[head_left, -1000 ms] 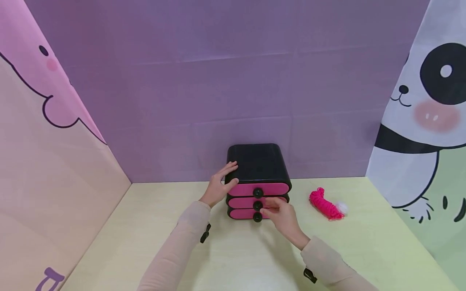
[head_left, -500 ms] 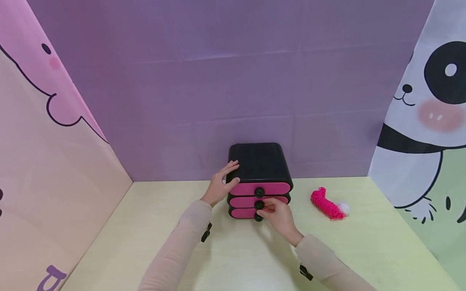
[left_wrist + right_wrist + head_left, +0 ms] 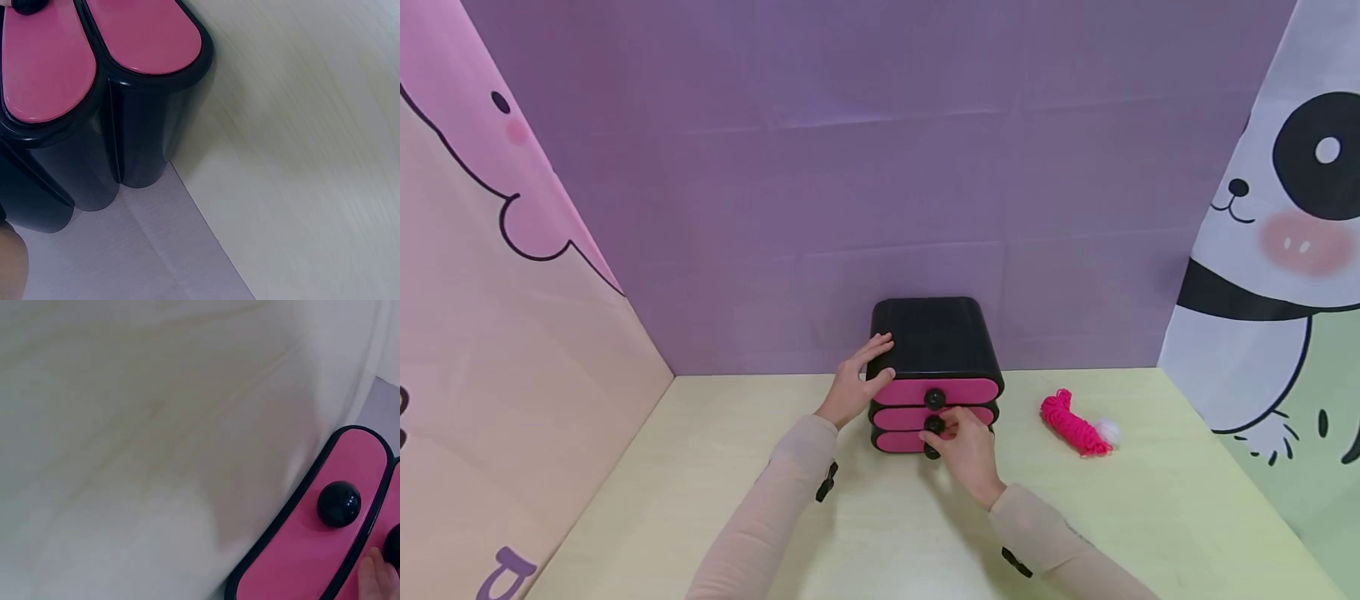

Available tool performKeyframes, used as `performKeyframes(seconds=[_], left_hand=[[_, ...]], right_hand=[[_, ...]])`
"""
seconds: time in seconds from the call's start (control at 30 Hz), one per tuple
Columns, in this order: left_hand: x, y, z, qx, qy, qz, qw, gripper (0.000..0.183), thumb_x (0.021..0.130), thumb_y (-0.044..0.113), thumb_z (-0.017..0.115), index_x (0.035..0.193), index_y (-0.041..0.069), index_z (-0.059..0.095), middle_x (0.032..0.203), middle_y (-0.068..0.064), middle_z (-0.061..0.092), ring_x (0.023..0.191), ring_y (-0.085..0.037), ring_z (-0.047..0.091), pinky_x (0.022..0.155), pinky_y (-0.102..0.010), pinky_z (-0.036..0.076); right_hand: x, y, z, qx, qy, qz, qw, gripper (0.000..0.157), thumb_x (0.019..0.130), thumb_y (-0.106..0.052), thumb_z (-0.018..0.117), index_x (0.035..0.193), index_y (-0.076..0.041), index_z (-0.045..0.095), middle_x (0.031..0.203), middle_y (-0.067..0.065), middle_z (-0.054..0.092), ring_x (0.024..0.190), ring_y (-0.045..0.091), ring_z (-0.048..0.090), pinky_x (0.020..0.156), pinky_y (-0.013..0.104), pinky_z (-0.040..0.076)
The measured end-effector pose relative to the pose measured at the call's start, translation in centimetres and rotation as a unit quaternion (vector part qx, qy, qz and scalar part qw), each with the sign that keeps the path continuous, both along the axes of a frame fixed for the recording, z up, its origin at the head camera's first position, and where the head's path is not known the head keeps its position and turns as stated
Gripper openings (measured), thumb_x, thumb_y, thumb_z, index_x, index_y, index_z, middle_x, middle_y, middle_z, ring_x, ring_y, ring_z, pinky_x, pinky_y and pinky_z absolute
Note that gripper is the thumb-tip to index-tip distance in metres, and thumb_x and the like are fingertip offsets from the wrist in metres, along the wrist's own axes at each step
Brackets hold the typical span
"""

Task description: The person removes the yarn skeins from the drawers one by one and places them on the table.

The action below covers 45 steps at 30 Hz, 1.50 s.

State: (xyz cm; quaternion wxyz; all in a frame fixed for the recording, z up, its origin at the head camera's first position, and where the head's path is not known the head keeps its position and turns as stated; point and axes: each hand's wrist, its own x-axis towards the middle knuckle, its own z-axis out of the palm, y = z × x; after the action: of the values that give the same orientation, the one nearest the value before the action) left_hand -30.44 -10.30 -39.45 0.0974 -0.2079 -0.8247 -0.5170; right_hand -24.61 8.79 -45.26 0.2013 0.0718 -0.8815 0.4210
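A small black drawer cabinet [image 3: 928,337] with three stacked pink drawer fronts stands against the purple back wall. My left hand [image 3: 850,387] rests on its top left side, fingers fairly straight over the top and thumb at the upper front edge. My right hand [image 3: 972,454] pinches the round black knob [image 3: 934,425] of the middle drawer between thumb and fingers. In the right wrist view its fingertips [image 3: 375,575] lie against that knob, beside the bottom drawer's knob [image 3: 339,504]. The left wrist view shows the cabinet's side [image 3: 69,169]. All drawers look closed.
A bundle of bright pink cord [image 3: 1071,425] with a white fluffy ball [image 3: 1107,431] lies on the pale table [image 3: 700,467] to the cabinet's right. Printed cloth walls stand at the back [image 3: 820,167], left and right.
My right hand has moved slightly left, its thumb and fingers closing round the middle knob. My left hand has kept its place on the cabinet.
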Motion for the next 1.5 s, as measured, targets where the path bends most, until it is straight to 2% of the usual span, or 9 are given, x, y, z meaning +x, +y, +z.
performKeyframes(seconds=[0.13,0.23,0.43,0.7,1.0,1.23,1.5], left_hand=[[-0.1,0.2,0.1,0.000,0.006,-0.004,1.0000,0.047,0.089,0.024,0.058,0.134,0.017,0.048,0.144,0.011,0.037,0.139,-0.006,0.021,0.113,-0.046,0.017],[-0.1,0.2,0.2,-0.001,0.006,-0.008,0.9999,0.047,0.089,0.025,0.058,0.134,0.017,0.048,0.145,0.010,0.037,0.139,-0.008,0.021,0.113,-0.047,0.017],[-0.1,0.2,0.2,-0.004,0.003,0.010,0.9999,0.046,0.089,0.023,0.058,0.134,0.017,0.048,0.145,0.010,0.037,0.139,-0.009,0.022,0.113,-0.050,0.016],[-0.3,0.3,0.1,0.002,0.001,-0.004,1.0000,0.047,0.089,0.023,0.059,0.134,0.017,0.048,0.145,0.009,0.037,0.139,-0.009,0.022,0.113,-0.048,0.017],[-0.4,0.4,0.1,-0.003,0.007,0.008,0.9999,0.046,0.089,0.023,0.058,0.134,0.017,0.049,0.143,0.011,0.038,0.138,-0.006,0.022,0.113,-0.047,0.017],[-0.3,0.3,-0.1,-0.002,0.006,0.010,0.9999,0.048,0.088,0.023,0.057,0.134,0.017,0.048,0.144,0.009,0.038,0.139,-0.010,0.023,0.112,-0.049,0.018],[-0.2,0.1,-0.3,0.002,0.010,0.007,0.9999,0.047,0.088,0.022,0.058,0.134,0.015,0.049,0.144,0.007,0.039,0.139,-0.011,0.022,0.113,-0.047,0.018]], right_hand=[[0.2,0.0,-0.1,-0.011,0.007,-0.009,1.000,0.030,0.071,-0.025,0.078,0.089,-0.005,0.064,0.080,0.004,0.062,0.070,0.013,0.061,0.063,0.027,0.052],[0.5,0.0,-0.1,-0.020,-0.005,-0.010,1.000,0.028,0.070,-0.024,0.079,0.086,-0.006,0.063,0.079,0.003,0.062,0.069,0.012,0.061,0.062,0.026,0.052],[1.3,0.2,-0.1,-0.042,-0.035,0.004,0.999,0.027,0.069,-0.024,0.080,0.083,-0.009,0.062,0.079,0.001,0.062,0.069,0.011,0.062,0.065,0.026,0.053],[2.2,0.7,-0.3,-0.057,-0.045,-0.001,0.997,0.027,0.067,-0.021,0.081,0.082,-0.009,0.062,0.081,0.002,0.062,0.069,0.011,0.061,0.065,0.022,0.053],[3.4,1.0,-0.3,0.001,0.010,0.019,1.000,0.025,0.066,-0.022,0.081,0.078,-0.008,0.064,0.077,0.000,0.063,0.066,0.010,0.062,0.061,0.019,0.052],[4.8,1.2,-0.3,0.072,0.063,0.036,0.995,0.026,0.064,-0.023,0.082,0.074,-0.009,0.062,0.072,-0.001,0.058,0.064,0.010,0.063,0.060,0.020,0.052],[5.7,1.3,-0.7,0.080,0.070,0.057,0.993,0.026,0.065,-0.023,0.081,0.071,-0.012,0.058,0.072,-0.003,0.057,0.062,0.007,0.063,0.059,0.015,0.051]])
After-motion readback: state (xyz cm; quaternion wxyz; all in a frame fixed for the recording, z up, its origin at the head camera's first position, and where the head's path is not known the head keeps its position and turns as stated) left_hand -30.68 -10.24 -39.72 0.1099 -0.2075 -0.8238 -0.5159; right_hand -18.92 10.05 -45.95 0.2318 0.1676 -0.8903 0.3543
